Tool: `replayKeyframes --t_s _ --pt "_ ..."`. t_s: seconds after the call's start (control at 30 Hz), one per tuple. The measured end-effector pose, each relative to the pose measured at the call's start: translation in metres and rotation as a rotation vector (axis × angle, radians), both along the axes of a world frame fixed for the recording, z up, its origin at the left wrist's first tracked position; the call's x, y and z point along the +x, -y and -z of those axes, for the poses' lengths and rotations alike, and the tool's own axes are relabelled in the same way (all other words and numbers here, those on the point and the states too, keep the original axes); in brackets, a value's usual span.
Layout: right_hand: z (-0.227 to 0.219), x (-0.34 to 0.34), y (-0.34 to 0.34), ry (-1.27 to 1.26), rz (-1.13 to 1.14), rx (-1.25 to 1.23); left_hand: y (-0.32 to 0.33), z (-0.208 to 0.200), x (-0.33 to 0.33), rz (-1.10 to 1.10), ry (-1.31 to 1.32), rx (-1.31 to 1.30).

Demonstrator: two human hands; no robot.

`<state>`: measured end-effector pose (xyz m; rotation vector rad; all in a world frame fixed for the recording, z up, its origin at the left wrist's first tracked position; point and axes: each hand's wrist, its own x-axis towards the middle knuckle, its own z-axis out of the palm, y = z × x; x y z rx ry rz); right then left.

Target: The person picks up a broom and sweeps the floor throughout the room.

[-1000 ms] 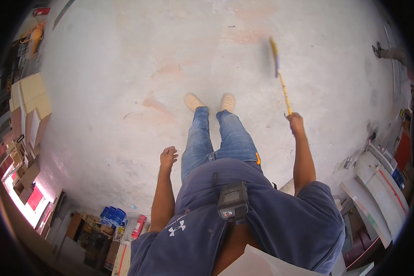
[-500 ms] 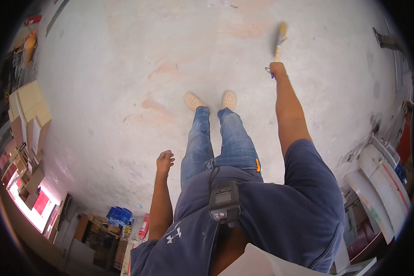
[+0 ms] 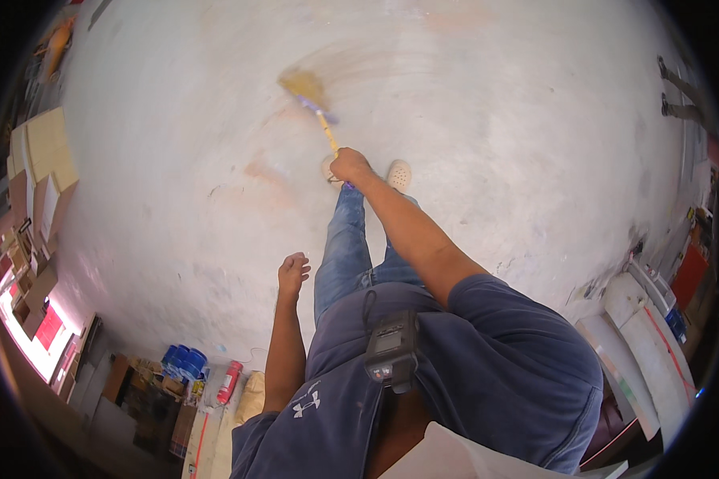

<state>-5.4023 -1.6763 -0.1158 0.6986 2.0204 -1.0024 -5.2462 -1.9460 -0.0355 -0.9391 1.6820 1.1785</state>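
Observation:
My right hand (image 3: 350, 165) is closed around the handle of a short hand broom (image 3: 327, 132), out in front of my feet. The broom's yellow bristles (image 3: 302, 81) fan out toward the far left, with a purple band where they join the handle. Motion blurs the bristle end, which is over the pale grey floor (image 3: 487, 160). My left hand (image 3: 293, 273) hangs beside my left thigh with loosely curled fingers apart and nothing in them. Part of my left shoe is hidden behind my right hand.
Flat boxes and boards (image 3: 46, 160) stand at the left. Blue containers (image 3: 184, 362) and a red cylinder (image 3: 229, 382) are at the lower left. White curved panels (image 3: 643, 343) lean at the lower right. Another person's legs (image 3: 683, 100) show at the far right edge.
My right arm has swung across my body from right to left, carrying the broom with it. My left hand has risen slightly and its fingers have loosened. More of the other person's legs shows.

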Motion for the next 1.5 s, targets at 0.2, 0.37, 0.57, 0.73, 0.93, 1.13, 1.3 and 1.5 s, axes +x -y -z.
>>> replayKeyframes --t_s 0.2,0.37,0.57,0.73,0.93,1.13,1.3,1.5 --pt "0.016 0.043 -0.034 -0.109 0.139 -0.254 0.016 0.0 0.008 -0.046 0.013 -0.043" --pt "-0.026 0.101 -0.151 -0.132 0.501 -0.13 0.021 0.007 0.013 -0.084 0.038 -0.056" --pt "-0.013 0.104 -0.293 -0.159 0.411 0.312 0.016 0.011 0.003 -0.041 0.043 -0.022" --pt "0.052 0.049 -0.313 -0.008 0.182 0.443 0.021 0.003 -0.004 -0.057 -0.009 -0.069" --pt "0.133 0.019 -0.21 -0.188 -0.243 0.469 0.022 0.019 -0.008 0.028 0.017 0.026" --pt "0.006 0.006 0.016 -0.044 -0.232 0.207 0.042 0.009 0.01 -0.079 0.031 -0.038" --pt "-0.009 0.035 0.017 -0.012 -0.322 0.087 0.03 0.01 0.009 -0.104 0.027 0.0" --pt "-0.036 0.064 -0.063 -0.172 -0.189 -0.014 0.038 0.021 0.009 -0.095 0.076 -0.021"
